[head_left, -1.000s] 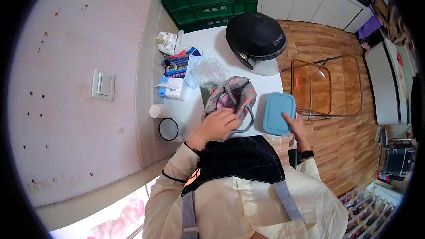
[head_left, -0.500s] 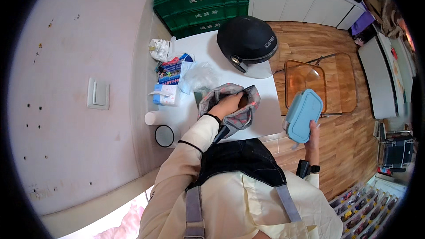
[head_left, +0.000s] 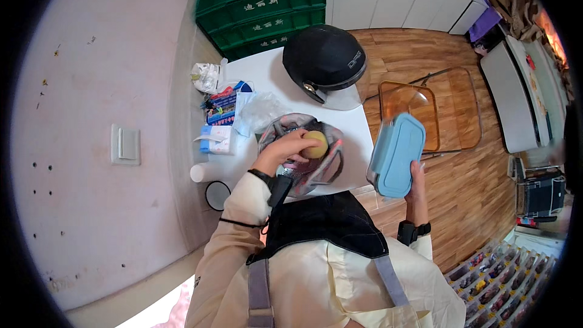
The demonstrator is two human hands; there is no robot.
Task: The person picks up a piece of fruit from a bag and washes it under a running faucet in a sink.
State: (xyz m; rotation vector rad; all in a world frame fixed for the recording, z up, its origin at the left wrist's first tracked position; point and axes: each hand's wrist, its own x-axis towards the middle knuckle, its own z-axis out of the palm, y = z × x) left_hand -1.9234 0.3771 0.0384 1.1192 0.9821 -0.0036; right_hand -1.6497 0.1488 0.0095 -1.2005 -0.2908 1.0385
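In the mouth of a soft grey lunch bag (head_left: 335,177) with pink patches and a silvery lining, my left hand (head_left: 289,148) grips a round yellow-green fruit (head_left: 316,144). Its exact kind cannot be told. The bag stands open at the table's near edge. Off to the right, past the table, my right hand (head_left: 417,183) holds a food container (head_left: 398,155) by its right side. The container has clear walls and a light blue lid, which is on; what is inside does not show.
A black helmet (head_left: 325,61) sits on the white table (head_left: 255,67) behind the bag. At the left lie a clear plastic bag (head_left: 262,112), a tissue pack (head_left: 215,140), a white cup (head_left: 203,172) and a black-rimmed bin (head_left: 222,195). Green crates (head_left: 261,9) and an amber-seated folding chair (head_left: 408,100) stand beyond.
My left hand has come up from deep inside the bag, and the fruit in it now shows. The container in my right hand has tilted slightly and shifted left in view.
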